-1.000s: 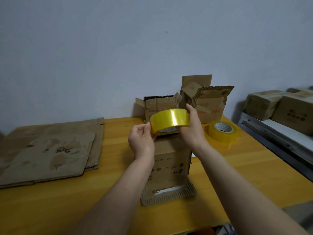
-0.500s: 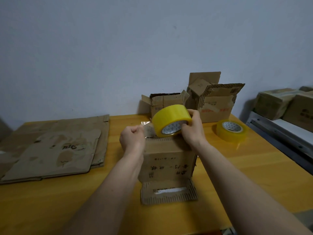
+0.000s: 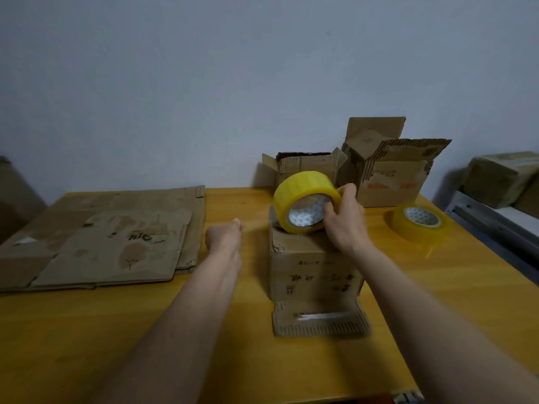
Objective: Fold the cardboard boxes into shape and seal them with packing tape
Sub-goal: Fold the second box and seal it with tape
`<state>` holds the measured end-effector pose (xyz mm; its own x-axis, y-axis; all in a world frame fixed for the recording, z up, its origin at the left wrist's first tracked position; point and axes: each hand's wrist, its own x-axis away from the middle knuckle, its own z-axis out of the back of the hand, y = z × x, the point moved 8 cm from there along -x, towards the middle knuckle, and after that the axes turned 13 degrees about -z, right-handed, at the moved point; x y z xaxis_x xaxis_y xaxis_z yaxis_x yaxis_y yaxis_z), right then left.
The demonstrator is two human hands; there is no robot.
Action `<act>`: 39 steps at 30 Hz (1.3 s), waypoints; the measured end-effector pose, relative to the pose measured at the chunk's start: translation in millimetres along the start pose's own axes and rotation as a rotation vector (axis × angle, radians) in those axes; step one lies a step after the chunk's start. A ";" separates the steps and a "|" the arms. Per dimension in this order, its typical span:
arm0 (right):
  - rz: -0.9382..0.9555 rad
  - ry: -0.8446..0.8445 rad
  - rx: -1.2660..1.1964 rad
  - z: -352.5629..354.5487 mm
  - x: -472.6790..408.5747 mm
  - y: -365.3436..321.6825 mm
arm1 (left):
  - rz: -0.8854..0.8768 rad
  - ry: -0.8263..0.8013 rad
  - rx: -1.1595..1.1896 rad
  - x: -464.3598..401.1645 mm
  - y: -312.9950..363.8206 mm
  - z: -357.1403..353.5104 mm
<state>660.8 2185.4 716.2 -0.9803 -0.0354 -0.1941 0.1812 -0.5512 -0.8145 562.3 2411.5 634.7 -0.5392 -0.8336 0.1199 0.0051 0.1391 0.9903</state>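
Right hand point(image 3: 344, 220) grips the tape roll point(image 3: 306, 202), fingers hooked into its core and thumb over the outer rim, holding it tipped on edge just above the far top edge of the box point(image 3: 313, 266). Left hand point(image 3: 226, 236) is off to the left of the roll, well apart from it, fingers bunched together as if pinching; a faint clear strip seems to run from it towards the roll, but blur keeps me from being sure it has the tape end.

That line from left hand to roll is what the coming move turns on, I judge: it runs left to right across the box top, so the strip would have to be brought down along the seam. The right hand is the nearer to the box; the left is out over bare bench point(image 3: 145, 330).

One box flap point(image 3: 319, 317) lies open flat towards the person. Flattened cardboard point(image 3: 102, 237) lies at the left, two open boxes point(image 3: 379, 170) stand against the wall behind, and a spare roll point(image 3: 418, 223) rests at the right. Ahead is a plain grey wall.
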 end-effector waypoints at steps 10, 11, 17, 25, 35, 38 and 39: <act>0.016 -0.021 0.011 2.8 -0.9 -4.5 | 0.085 -0.157 -0.057 -1.1 -24.1 -25.1; 0.009 -0.019 0.007 3.2 -1.3 -3.4 | 0.090 -0.171 -0.058 2.5 -27.1 -28.1; 0.001 -0.009 -0.001 4.3 -1.7 2.0 | -0.055 -0.353 -0.383 21.6 -38.6 -53.1; -0.010 0.012 -0.029 7.3 0.1 2.4 | -0.565 -0.524 -0.246 36.9 -3.3 -52.3; -0.124 -0.015 -0.022 -2.0 -6.7 10.9 | -0.767 -0.868 -0.803 44.2 -2.2 -73.2; -0.126 0.020 -0.086 7.3 -13.5 9.7 | -0.777 -0.886 -0.893 40.4 -3.5 -69.7; -0.114 0.024 -0.083 11.2 -15.6 9.0 | -0.790 -0.889 -0.920 41.2 -3.3 -69.9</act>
<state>676.8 2171.6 718.1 -0.9930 0.0438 -0.1099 0.0757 -0.4793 -0.8744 598.9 2339.4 641.3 -0.9748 0.1032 -0.1979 -0.1930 -0.8352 0.5151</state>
